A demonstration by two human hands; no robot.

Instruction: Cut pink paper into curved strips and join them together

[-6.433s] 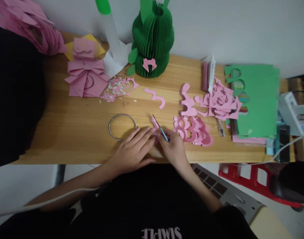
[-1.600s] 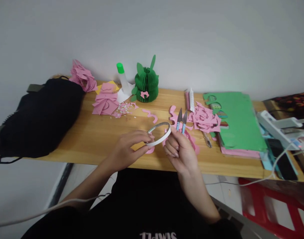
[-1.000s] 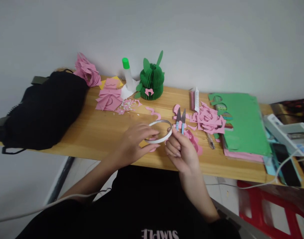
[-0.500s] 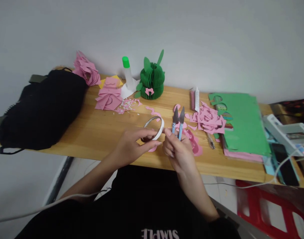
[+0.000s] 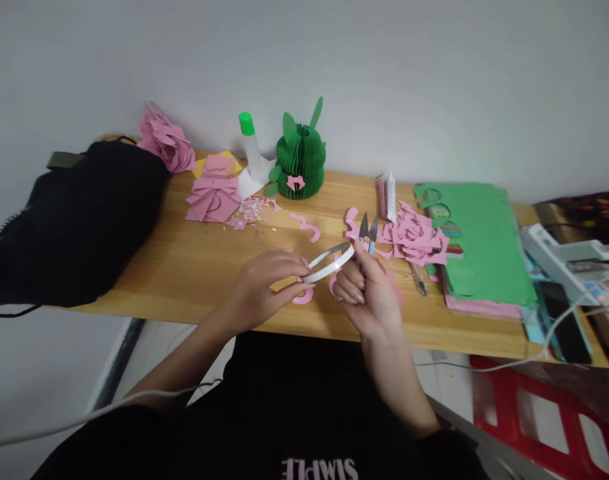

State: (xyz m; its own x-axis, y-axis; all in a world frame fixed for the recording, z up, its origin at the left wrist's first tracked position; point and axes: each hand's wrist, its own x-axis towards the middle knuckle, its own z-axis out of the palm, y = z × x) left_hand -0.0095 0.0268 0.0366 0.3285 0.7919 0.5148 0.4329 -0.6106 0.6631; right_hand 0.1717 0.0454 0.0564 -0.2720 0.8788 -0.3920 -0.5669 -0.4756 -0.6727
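My left hand (image 5: 264,287) pinches the near side of a thin white ring of tape (image 5: 329,261) and holds it just above the wooden table (image 5: 184,267). My right hand (image 5: 369,297) is closed round small blue-handled snips (image 5: 368,230) whose blades point up and away; its fingertips also touch the ring's right side. A pink cut-out piece (image 5: 303,297) lies on the table just under the ring. Pink paper cut-outs (image 5: 414,237) are piled to the right of my hands.
A black bag (image 5: 69,220) fills the table's left end. At the back stand a green-capped glue bottle (image 5: 249,150), a green honeycomb paper figure (image 5: 299,160) and folded pink paper (image 5: 209,197). Green sheets (image 5: 477,240), a phone (image 5: 564,320) and a white cable (image 5: 559,333) lie right.
The ring has tilted and swung right, so it spans both hands again. My right hand with the snips has shifted slightly right. Much earlier the ring lay on the table.
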